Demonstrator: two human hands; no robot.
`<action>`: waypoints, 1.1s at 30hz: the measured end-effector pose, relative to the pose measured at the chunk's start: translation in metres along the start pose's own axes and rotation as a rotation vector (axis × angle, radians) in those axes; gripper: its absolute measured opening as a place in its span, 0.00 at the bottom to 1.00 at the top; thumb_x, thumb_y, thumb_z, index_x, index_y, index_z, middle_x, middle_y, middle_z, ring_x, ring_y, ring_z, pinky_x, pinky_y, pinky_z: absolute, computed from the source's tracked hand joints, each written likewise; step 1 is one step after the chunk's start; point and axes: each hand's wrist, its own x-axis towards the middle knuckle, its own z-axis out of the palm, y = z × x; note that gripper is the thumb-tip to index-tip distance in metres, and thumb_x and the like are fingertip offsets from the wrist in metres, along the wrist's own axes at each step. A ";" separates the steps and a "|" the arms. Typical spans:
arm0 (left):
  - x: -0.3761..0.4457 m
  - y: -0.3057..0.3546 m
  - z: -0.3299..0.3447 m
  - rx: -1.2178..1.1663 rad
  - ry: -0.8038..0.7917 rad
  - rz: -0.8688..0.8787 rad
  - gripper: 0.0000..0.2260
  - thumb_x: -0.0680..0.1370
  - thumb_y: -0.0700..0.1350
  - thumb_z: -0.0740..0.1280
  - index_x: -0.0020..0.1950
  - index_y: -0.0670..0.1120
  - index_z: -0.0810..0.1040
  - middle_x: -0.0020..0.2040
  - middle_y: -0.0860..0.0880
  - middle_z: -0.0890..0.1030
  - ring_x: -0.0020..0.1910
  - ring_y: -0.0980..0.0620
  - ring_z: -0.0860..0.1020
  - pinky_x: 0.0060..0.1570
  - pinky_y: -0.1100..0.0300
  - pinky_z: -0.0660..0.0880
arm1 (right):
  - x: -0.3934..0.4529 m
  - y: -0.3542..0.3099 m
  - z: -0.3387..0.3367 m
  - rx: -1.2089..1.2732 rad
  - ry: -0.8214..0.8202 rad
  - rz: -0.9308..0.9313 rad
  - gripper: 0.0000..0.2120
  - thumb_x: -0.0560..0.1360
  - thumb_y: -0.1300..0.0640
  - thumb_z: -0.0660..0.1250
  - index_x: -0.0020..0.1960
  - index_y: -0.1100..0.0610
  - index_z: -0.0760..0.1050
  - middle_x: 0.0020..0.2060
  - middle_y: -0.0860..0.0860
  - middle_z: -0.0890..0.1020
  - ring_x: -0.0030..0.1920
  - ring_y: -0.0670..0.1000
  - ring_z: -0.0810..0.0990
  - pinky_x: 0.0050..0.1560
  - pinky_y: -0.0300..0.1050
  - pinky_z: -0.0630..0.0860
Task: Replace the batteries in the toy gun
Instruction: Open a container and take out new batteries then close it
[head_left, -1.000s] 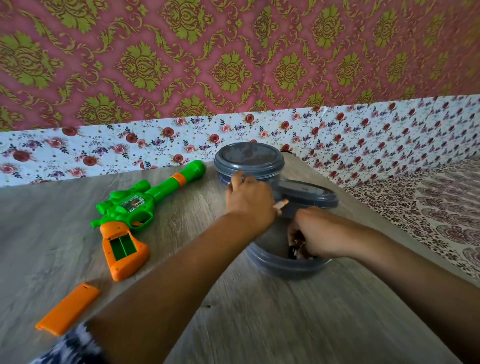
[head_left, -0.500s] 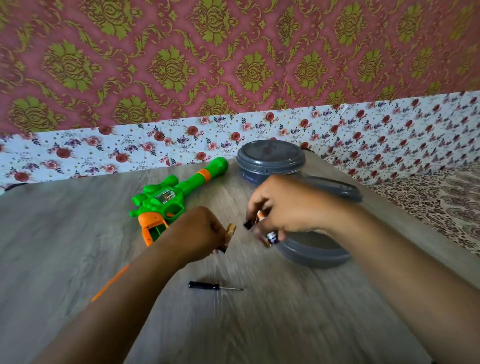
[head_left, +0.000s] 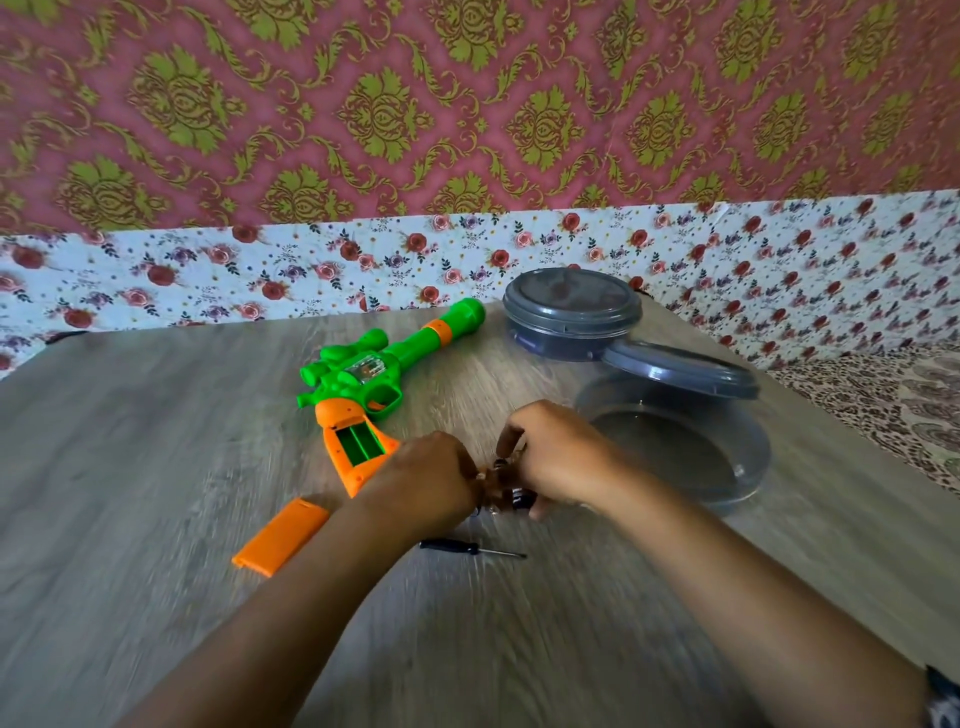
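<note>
The green and orange toy gun (head_left: 374, 379) lies on the wooden table, its orange grip turned up with the battery bay (head_left: 358, 442) open and bare. The orange battery cover (head_left: 281, 536) lies loose in front of it. My left hand (head_left: 426, 480) and my right hand (head_left: 558, 460) meet just right of the grip, both closed around small batteries (head_left: 506, 488), which are blurred and mostly hidden between the fingers. A small black screwdriver (head_left: 470, 548) lies on the table below my hands.
An open grey round container (head_left: 727, 483) stands to the right with its lid (head_left: 680, 370) leaning on its far rim. A second, lidded grey container (head_left: 571, 312) stands behind it. The table's right edge drops to a patterned floor covering (head_left: 893, 415).
My right hand came out of the open container with batteries and both hands moved left and toward me, meeting beside the gun's grip. The view shifted left.
</note>
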 end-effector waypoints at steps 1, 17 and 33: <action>-0.001 0.000 0.000 0.008 -0.003 0.009 0.11 0.76 0.49 0.65 0.54 0.45 0.81 0.56 0.44 0.79 0.54 0.48 0.77 0.49 0.58 0.73 | 0.000 0.004 0.001 0.002 0.028 -0.016 0.06 0.72 0.69 0.63 0.47 0.62 0.75 0.41 0.60 0.81 0.33 0.59 0.84 0.36 0.54 0.81; 0.003 -0.005 0.007 -0.053 -0.034 0.162 0.10 0.75 0.48 0.68 0.54 0.48 0.82 0.50 0.47 0.82 0.48 0.51 0.79 0.50 0.55 0.76 | -0.038 0.015 0.008 -0.342 0.150 -0.239 0.10 0.71 0.68 0.63 0.48 0.57 0.76 0.39 0.52 0.79 0.41 0.52 0.78 0.36 0.44 0.73; 0.005 0.006 -0.001 -0.074 -0.040 0.231 0.15 0.74 0.50 0.69 0.58 0.49 0.78 0.54 0.51 0.81 0.51 0.55 0.78 0.50 0.61 0.73 | -0.058 0.032 -0.046 -0.254 0.527 -0.487 0.07 0.73 0.63 0.68 0.48 0.54 0.81 0.39 0.47 0.85 0.35 0.43 0.80 0.36 0.38 0.77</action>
